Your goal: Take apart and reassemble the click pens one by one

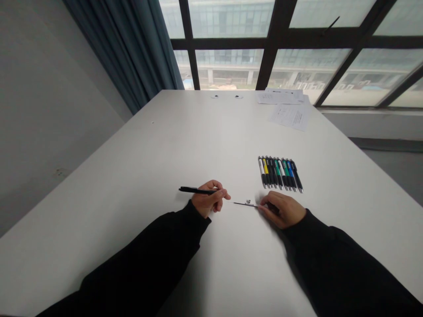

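Inspection of the work area finds a white surface (99,185) running forward to a dark-framed window (274,53) at 12 o'clock, with a blue curtain (139,48) at 11 o'clock. Near the far edge at 1 o'clock lie loose printed sheets (290,115), and 2 small round grommets (226,96) are set in the surface at 12 o'clock. A row of pens with coloured barrels (280,174) lies side by side at 1 o'clock from the hands, their long axes running roughly 12 to 6 o'clock with tips toward 6. Both black sleeves (330,259) enter from the lower corners. The left hand (209,200) holds a black pen barrel (197,190) with its grip pressed closed around it; the barrel's long axis lies near level, its free end pointing to 9 o'clock. The right hand (282,211) pinches the end of a thin pen refill (243,204) between thumb and fingers; the refill points to 9 o'clock, tilted slightly, its far end just beside the left hand's fingers (224,193) and not visibly inside the barrel. A tiny metal part (247,202), too small to identify, sits just behind the refill on the surface.
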Demonstrator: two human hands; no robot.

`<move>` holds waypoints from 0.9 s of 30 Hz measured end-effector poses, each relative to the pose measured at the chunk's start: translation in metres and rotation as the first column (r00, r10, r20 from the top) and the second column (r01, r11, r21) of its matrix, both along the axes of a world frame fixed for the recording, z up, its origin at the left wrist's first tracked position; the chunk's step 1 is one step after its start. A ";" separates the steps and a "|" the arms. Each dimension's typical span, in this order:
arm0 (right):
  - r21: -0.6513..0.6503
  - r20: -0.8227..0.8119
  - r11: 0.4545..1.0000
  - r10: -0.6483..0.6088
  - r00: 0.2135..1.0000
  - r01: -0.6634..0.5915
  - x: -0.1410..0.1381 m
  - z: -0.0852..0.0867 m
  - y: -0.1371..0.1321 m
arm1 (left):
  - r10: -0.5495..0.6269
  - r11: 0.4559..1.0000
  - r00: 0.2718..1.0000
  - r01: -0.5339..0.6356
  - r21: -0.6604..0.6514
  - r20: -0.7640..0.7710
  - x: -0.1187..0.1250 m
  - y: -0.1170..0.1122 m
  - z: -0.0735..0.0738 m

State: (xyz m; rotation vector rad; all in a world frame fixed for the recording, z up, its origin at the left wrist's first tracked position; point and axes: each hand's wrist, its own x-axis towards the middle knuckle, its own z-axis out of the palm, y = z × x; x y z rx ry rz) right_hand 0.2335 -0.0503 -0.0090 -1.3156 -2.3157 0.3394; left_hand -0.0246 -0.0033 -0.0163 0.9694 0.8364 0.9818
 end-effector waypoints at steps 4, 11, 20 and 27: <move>0.058 -0.181 0.998 0.020 0.983 -0.010 -0.018 0.015 -0.008 | -0.083 0.996 0.994 0.086 -0.032 0.078 0.008 -0.009 0.001; 0.055 -0.412 0.990 0.140 0.900 -0.129 -0.064 0.032 -0.024 | -0.080 0.995 0.966 0.092 -0.039 0.247 0.024 -0.041 -0.010; 0.007 -0.391 1.000 0.017 0.920 -0.015 -0.035 0.026 -0.017 | -0.094 0.989 0.993 0.101 -0.106 0.072 0.004 -0.017 0.005; 0.003 -0.159 1.000 -0.016 0.987 0.017 0.000 0.010 -0.011 | 0.026 0.823 0.866 0.265 0.503 -0.499 -0.014 0.000 0.002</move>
